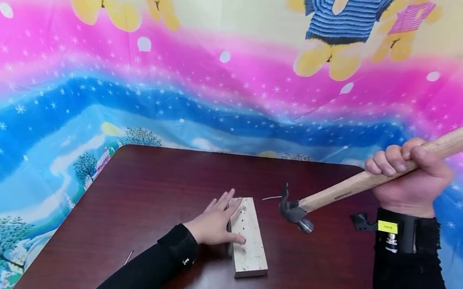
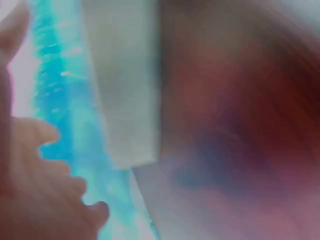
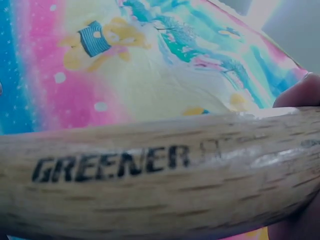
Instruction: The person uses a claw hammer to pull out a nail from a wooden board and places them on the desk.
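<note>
My right hand (image 1: 417, 185) grips a claw hammer (image 1: 340, 188) by its wooden handle, raised at the right with the dark head hanging low over the table. In the right wrist view the hammer handle (image 3: 150, 185) fills the lower half and carries the printed word GREENER. A thin nail (image 1: 271, 197) shows at the claw. My left hand (image 1: 216, 221) lies at the left side of a pale wooden block (image 1: 252, 244), its fingers spread and its thumb over the top. Several small dark spots mark the block's upper face. The left wrist view is blurred, with the block (image 2: 125, 100) beside the fingers.
A dark red-brown table (image 1: 314, 287) bears the block. Another nail (image 1: 129, 257) lies on it at the left, near my left sleeve. Behind the table hangs a colourful printed cloth (image 1: 221, 86) with bears and snowflakes.
</note>
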The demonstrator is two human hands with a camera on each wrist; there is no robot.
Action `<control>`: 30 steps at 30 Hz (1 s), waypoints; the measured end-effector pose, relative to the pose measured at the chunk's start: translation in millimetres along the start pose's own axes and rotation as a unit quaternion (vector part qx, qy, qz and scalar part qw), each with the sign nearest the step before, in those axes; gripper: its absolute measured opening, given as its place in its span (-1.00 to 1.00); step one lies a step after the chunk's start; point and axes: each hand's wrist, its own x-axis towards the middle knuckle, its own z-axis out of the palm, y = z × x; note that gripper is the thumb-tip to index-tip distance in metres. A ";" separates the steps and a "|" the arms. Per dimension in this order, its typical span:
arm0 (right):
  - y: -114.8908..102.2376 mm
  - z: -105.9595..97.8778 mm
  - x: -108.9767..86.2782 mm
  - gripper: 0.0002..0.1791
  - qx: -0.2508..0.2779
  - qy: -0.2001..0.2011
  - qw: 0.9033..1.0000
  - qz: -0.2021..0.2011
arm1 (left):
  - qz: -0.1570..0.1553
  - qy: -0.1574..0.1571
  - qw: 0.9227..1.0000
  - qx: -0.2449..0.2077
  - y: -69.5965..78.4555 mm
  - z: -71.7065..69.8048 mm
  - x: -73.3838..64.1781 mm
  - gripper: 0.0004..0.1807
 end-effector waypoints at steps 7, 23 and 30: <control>13.1 4.0 4.3 -0.60 -0.024 -0.027 0.999 0.012 | 0.037 0.050 0.988 -0.140 39.3 -50.9 -9.7 0.28; 36.8 9.7 5.5 -0.65 -0.081 -0.029 0.996 0.022 | 0.134 0.132 0.982 0.017 96.1 -52.0 -17.6 -0.40; 39.4 10.6 6.0 -0.64 -0.105 -0.047 0.993 0.027 | 0.155 0.194 0.968 0.032 93.4 -48.8 -13.7 -0.82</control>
